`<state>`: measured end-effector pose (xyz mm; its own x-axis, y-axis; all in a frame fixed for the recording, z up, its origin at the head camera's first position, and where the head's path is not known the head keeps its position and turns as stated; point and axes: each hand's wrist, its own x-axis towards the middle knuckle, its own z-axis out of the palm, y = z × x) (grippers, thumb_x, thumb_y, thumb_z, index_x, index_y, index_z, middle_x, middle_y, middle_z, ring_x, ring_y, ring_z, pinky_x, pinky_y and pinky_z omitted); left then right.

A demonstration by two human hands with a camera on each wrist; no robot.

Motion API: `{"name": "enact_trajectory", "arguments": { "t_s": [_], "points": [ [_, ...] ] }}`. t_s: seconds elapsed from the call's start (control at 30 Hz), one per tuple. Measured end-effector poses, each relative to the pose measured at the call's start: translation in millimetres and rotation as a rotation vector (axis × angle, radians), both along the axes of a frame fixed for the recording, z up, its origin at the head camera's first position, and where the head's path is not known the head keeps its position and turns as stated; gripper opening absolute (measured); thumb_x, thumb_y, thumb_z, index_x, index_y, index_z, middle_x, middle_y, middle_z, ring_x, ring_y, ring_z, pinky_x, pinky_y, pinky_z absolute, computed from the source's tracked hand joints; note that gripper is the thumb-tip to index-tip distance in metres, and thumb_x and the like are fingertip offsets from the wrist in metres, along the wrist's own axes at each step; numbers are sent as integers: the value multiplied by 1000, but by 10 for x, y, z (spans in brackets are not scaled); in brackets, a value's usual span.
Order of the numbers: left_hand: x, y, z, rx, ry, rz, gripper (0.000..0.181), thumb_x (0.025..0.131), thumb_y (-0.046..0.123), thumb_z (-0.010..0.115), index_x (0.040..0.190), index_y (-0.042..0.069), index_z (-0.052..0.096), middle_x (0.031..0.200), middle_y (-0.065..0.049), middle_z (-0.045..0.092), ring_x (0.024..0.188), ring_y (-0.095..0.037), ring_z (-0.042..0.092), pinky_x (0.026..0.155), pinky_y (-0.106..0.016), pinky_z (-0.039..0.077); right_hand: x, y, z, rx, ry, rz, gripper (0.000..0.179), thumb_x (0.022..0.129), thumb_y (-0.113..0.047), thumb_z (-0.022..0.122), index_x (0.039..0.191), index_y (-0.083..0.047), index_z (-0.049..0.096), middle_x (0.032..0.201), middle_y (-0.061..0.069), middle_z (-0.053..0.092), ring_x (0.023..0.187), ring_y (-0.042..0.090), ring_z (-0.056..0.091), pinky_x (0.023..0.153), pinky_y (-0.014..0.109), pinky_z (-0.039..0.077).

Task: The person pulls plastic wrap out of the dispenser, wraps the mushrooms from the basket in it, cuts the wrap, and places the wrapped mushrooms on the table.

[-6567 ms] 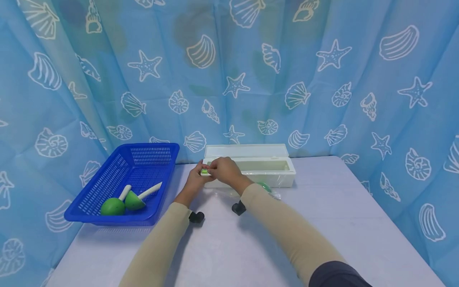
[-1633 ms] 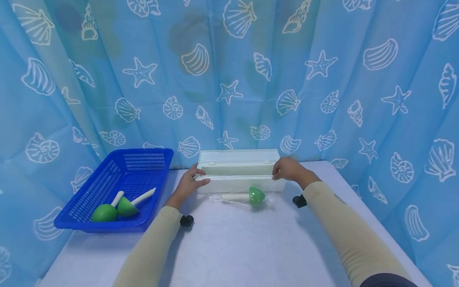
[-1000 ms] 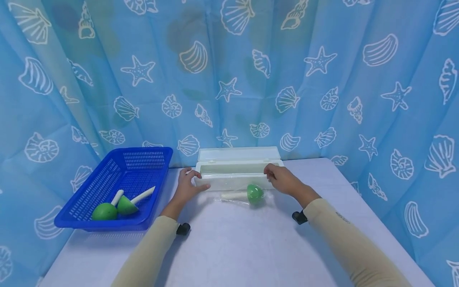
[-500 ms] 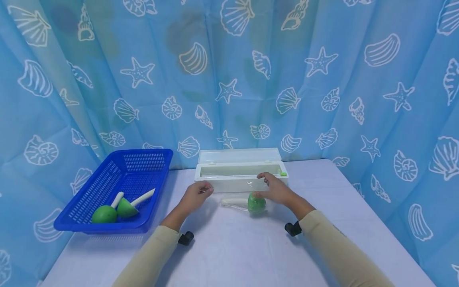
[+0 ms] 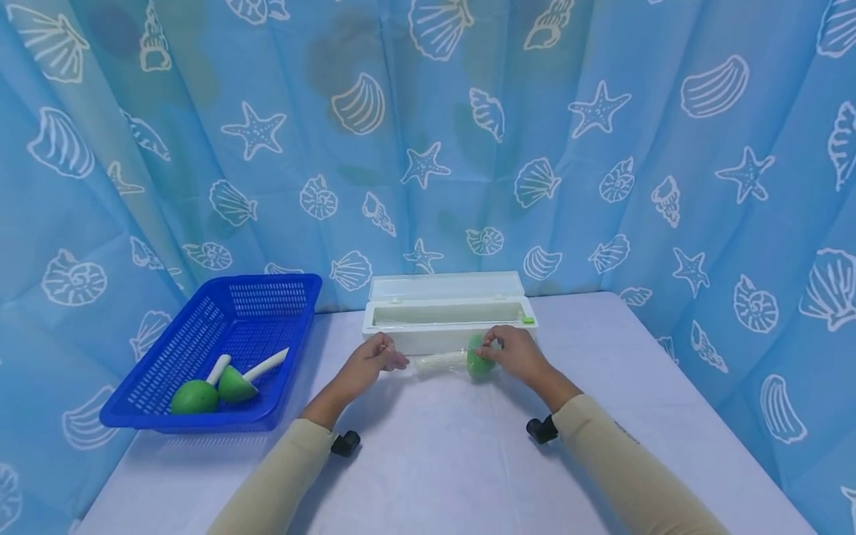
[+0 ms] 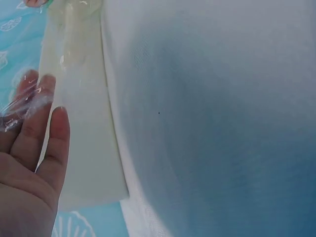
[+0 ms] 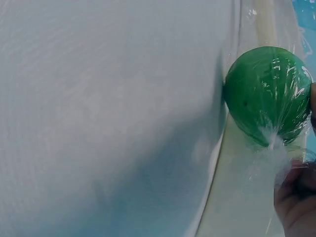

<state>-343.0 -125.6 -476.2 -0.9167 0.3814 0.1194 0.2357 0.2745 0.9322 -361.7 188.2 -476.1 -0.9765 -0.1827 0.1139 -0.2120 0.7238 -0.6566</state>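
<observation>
Film (image 7: 276,160) is pinched by the left hand (image 5: 368,364) and right hand (image 5: 520,357) at opposite ends of the green-headed tool (image 5: 479,360), before the white box (image 5: 424,341). By overly hard pulling, the film could be torn.

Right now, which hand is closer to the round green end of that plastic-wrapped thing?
Right: the person's right hand is at the green end itself, while the left hand is at the opposite end, beyond the tip of the white handle.
</observation>
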Motion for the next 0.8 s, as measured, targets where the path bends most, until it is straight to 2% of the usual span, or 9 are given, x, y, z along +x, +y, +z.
{"name": "enact_trajectory", "arguments": {
  "t_s": [0.13, 0.23, 0.33, 0.4, 0.5, 0.57, 0.67, 0.73, 0.8],
  "points": [
    [8, -12, -6, -74, 29, -29, 16, 105, 15, 43, 93, 5, 48, 99, -10, 71, 96, -24, 67, 90, -45, 48, -2, -18, 9, 56, 43, 8, 18, 89, -33, 71, 89, -16, 65, 88, -3, 60, 82, 19, 51, 69, 36, 44],
    [33, -11, -29, -264, 94, -98, 13, 101, 14, 50, 92, 7, 57, 93, -2, 69, 89, -18, 63, 83, -41, 49, 14, -21, -3, 144, 114, 46, 17, 91, -34, 68, 89, -17, 67, 81, -5, 58, 79, 17, 48, 69, 35, 43],
    [60, 20, -54, -492, 175, -206, 13, 94, 11, 54, 87, 14, 63, 82, 6, 63, 78, -13, 56, 72, -34, 48, 36, -11, -21, 250, 286, 105, 15, 90, -30, 70, 82, -18, 66, 75, -8, 55, 78, 16, 46, 70, 34, 42],
    [72, 54, -66, -605, 232, -273, 13, 89, 10, 54, 83, 17, 63, 77, 9, 57, 73, -10, 52, 68, -31, 45, 49, -3, -30, 292, 429, 139, 18, 87, -26, 74, 75, -17, 63, 81, -6, 55, 81, 17, 47, 74, 34, 43],
    [93, 112, -52, -679, 287, -336, 12, 86, 12, 57, 81, 18, 66, 77, 9, 54, 73, -10, 51, 70, -31, 46, 65, -4, -32, 318, 567, 207, 23, 85, -18, 77, 73, -14, 57, 94, 0, 53, 88, 19, 48, 79, 35, 45],
    [108, 147, -26, -711, 299, -358, 12, 88, 18, 60, 81, 18, 69, 82, 9, 53, 78, -10, 51, 75, -32, 45, 76, -12, -28, 341, 573, 246, 23, 87, -16, 74, 76, -13, 55, 94, 1, 50, 86, 18, 48, 76, 34, 45],
    [116, 193, 15, -714, 229, -355, 29, 96, 36, 55, 79, 17, 71, 83, 7, 54, 78, -11, 51, 75, -32, 45, 85, -13, -28, 404, 543, 266, 22, 91, -17, 70, 79, -15, 52, 84, -4, 48, 76, 13, 47, 69, 31, 45],
    [108, 220, 45, -685, 154, -291, 44, 100, 46, 46, 82, 14, 71, 82, 5, 56, 74, -11, 50, 70, -32, 45, 102, -8, -15, 432, 532, 262, 24, 90, -18, 71, 78, -16, 51, 77, -8, 47, 70, 10, 45, 65, 30, 45],
    [77, 246, 68, -648, 144, -195, 49, 103, 45, 41, 83, 9, 68, 77, 2, 57, 67, -13, 51, 64, -33, 45, 112, -8, -2, 445, 521, 257, 25, 88, -19, 73, 76, -18, 52, 74, -10, 47, 68, 8, 45, 63, 27, 45]
  ]
}}
